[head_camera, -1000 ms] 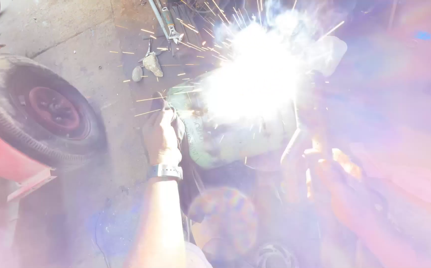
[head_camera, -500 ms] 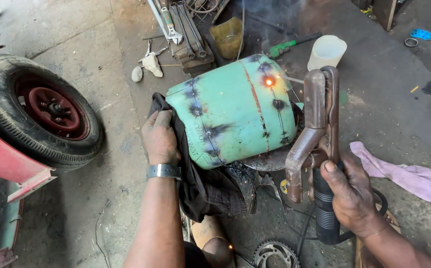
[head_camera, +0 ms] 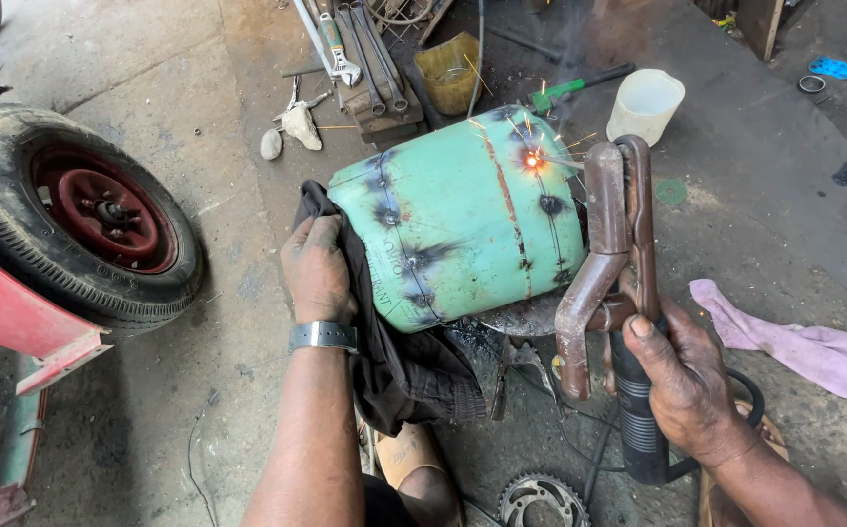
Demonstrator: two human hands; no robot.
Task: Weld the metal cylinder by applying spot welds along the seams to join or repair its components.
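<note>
Little has shifted: right hand grips rusty electrode holder (weld glowing at one o'clock); left hand steadies dented green metal tank through dark cloth.

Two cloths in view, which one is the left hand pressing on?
The dark cloth, bunched under the left hand against the green metal tank; the pink cloth lies untouched on the floor.

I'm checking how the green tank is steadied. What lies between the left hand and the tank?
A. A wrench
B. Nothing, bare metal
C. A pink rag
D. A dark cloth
D: the left hand presses a dark cloth against the end of the green tank; the pink rag lies apart on the floor.
</note>
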